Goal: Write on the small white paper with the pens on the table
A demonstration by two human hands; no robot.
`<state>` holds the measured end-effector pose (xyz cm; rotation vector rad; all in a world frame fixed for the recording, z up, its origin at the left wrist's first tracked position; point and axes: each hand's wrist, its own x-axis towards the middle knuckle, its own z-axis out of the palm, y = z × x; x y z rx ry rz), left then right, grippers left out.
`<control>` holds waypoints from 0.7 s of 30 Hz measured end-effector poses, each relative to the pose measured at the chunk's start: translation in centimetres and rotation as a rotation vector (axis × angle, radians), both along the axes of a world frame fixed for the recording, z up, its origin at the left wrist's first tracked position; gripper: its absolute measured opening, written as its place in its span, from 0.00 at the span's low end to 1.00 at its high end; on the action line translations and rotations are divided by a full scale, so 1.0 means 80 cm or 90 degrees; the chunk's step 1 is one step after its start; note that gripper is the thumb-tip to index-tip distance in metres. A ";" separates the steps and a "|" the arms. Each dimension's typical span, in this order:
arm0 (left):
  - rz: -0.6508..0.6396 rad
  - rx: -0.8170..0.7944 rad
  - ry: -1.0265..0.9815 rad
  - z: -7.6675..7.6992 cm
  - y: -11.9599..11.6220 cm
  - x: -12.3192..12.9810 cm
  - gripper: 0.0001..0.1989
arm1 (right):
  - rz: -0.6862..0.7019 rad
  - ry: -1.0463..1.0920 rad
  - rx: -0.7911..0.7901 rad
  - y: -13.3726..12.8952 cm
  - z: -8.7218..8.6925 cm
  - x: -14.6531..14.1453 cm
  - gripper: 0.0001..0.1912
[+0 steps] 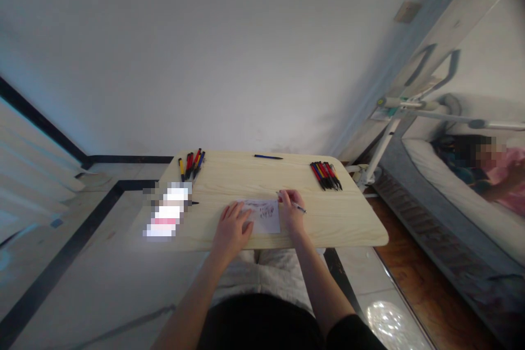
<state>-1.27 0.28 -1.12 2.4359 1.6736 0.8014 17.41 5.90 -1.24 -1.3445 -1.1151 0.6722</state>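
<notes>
A small white sheet of paper (273,225) with dark marks on its upper part lies near the front edge of the table. My left hand (233,229) rests flat on the paper's left side, fingers spread. At the right edge of the sheet, my right hand (292,210) is closed round a slim pen (301,209), which slants across the fingers. One end of the pen shows at the upper left of that hand, apart from the dark marks. Whether the pen touches anything cannot be made out.
Red, yellow and blue pens (191,165) lie loosely at the table's (229,175) back left. More pens (325,176) lie side by side at the right, and a blue pen (268,157) near the back edge. A blurred bright patch (170,210) covers the left. Beyond a white metal frame (383,145), a person lies on a bed.
</notes>
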 end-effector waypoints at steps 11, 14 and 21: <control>0.014 -0.027 -0.021 0.011 -0.008 0.002 0.16 | -0.006 0.060 0.010 -0.007 0.004 -0.002 0.12; 0.025 -0.035 -0.037 0.014 -0.010 0.002 0.16 | 0.046 0.046 0.055 -0.014 0.009 -0.003 0.14; 0.037 -0.036 -0.041 0.013 -0.012 0.002 0.16 | 0.137 0.064 0.107 -0.019 0.004 0.001 0.11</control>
